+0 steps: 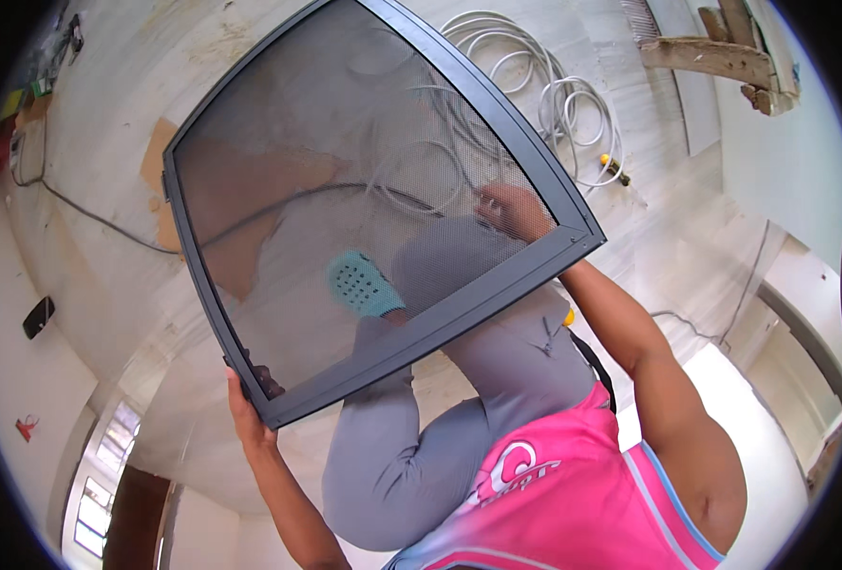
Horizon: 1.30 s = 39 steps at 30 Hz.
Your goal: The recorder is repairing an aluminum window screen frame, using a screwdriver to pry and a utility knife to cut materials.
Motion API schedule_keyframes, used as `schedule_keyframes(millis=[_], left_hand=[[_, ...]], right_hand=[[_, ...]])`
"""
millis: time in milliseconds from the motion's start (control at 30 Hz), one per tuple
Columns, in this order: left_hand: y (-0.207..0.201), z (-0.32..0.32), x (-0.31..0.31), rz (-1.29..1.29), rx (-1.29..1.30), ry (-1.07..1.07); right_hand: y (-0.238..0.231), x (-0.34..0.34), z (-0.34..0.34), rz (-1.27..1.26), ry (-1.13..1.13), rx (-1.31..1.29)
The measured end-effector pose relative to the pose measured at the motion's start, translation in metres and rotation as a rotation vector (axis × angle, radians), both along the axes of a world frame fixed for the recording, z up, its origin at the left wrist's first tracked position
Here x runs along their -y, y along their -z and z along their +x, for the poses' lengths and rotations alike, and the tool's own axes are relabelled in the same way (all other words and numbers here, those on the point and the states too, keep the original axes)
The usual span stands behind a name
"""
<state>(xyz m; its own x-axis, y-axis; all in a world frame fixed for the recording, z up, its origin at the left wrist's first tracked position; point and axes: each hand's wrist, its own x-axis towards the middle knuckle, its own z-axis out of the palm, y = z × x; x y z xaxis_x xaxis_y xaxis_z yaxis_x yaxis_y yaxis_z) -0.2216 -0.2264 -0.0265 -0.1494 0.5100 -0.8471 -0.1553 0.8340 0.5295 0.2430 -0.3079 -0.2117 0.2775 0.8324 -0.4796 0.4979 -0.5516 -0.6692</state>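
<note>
A large mesh window screen (421, 332) with a dark grey metal frame is held up, tilted, above my bent knees. My left hand (248, 410) is closed on its lower left corner, the thumb outside the side rail and the fingertips showing dimly through the mesh. My right forearm passes beneath the lower right corner. Behind the mesh, my right hand (516, 211) shows with curled fingers, close to the right rail; whatever it may hold is too blurred by the mesh to make out.
Coiled grey cable (573, 119) lies on the dusty floor beyond the screen, with a yellow-and-black screwdriver (614, 167) beside it. A teal clog (362, 285) on my foot shows through the mesh. Brown cardboard (161, 157) is at the left, and a wooden piece (710, 59) at the upper right.
</note>
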Motion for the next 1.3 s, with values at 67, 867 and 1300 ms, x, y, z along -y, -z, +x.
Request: schedule_keyframes(millis=[67,867,1300], left_hand=[[-0.003,-0.006,0.003,0.020,-0.193,0.133],[-0.080,0.074,-0.004,0.583,-1.158,0.871],[-0.143,0.348,-0.121,1.328,0.125,0.544]], right_hand=[[0.023,0.002,-0.013,0.047,-0.515,0.175],[-0.074,0.045,0.155,0.579,1.233,-0.705],[-0.262,-0.166,0.005,1.269,-0.045,0.055]])
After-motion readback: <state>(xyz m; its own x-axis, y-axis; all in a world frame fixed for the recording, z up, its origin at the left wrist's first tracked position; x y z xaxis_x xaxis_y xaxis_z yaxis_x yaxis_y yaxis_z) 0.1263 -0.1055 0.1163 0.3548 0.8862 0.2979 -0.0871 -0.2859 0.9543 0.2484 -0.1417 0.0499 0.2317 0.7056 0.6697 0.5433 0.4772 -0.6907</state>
